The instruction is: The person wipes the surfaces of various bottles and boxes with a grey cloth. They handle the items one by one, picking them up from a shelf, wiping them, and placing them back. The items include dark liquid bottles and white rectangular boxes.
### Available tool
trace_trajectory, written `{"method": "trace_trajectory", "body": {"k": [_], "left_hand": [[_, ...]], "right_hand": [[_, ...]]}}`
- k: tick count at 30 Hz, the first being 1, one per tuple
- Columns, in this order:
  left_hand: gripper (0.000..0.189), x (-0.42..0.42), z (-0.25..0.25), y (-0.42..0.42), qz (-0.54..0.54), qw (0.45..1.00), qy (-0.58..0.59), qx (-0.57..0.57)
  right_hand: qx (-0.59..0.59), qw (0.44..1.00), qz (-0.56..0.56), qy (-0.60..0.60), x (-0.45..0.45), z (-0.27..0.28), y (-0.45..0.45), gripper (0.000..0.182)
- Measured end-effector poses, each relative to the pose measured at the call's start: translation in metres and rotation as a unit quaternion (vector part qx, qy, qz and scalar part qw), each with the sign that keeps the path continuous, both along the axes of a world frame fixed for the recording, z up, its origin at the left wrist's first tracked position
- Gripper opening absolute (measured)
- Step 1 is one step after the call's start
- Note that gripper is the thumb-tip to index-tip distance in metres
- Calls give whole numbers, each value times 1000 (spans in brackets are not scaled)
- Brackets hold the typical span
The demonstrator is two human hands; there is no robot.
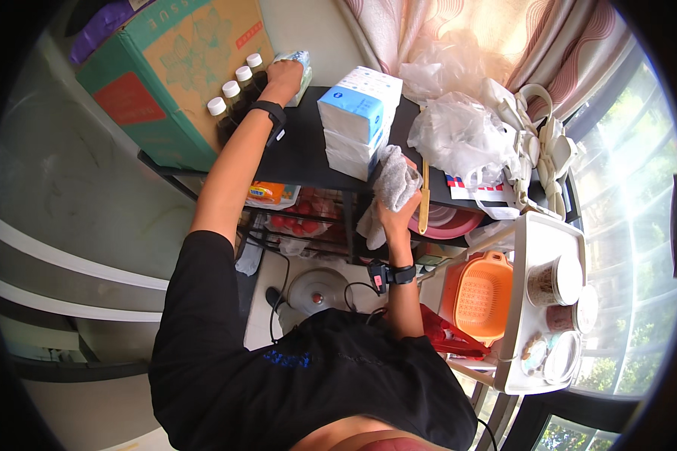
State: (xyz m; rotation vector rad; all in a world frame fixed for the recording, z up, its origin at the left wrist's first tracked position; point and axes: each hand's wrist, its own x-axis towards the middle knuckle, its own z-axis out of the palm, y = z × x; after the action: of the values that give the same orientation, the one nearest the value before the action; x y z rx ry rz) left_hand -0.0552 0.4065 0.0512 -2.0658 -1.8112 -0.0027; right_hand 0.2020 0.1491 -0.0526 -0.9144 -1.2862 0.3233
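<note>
My right hand grips a crumpled grey cloth at the front edge of a black shelf. Stretched towards the back, my left hand is on a small tissue pack; its fingertips are hidden, so I cannot tell how firmly it holds. Just left of that hand, several dark bottles with white caps stand in a row. Between my hands rises a stack of white and blue tissue packs, close to the cloth.
A large tissue carton stands behind the bottles. Right of the stack lie clear plastic bags and cream straps. A yellow stick overhangs the edge. At right, a white cart carries jars, beside an orange basket.
</note>
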Motion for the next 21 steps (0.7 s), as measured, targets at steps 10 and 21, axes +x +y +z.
{"method": "trace_trajectory", "body": {"k": [10, 21], "left_hand": [[68, 6, -10, 2, 42, 998, 17, -42], [65, 93, 104, -173, -221, 914, -332, 80]], "right_hand": [[3, 1000, -4, 1, 1, -7, 5, 41], [4, 1000, 5, 5, 0, -6, 2, 40]]}}
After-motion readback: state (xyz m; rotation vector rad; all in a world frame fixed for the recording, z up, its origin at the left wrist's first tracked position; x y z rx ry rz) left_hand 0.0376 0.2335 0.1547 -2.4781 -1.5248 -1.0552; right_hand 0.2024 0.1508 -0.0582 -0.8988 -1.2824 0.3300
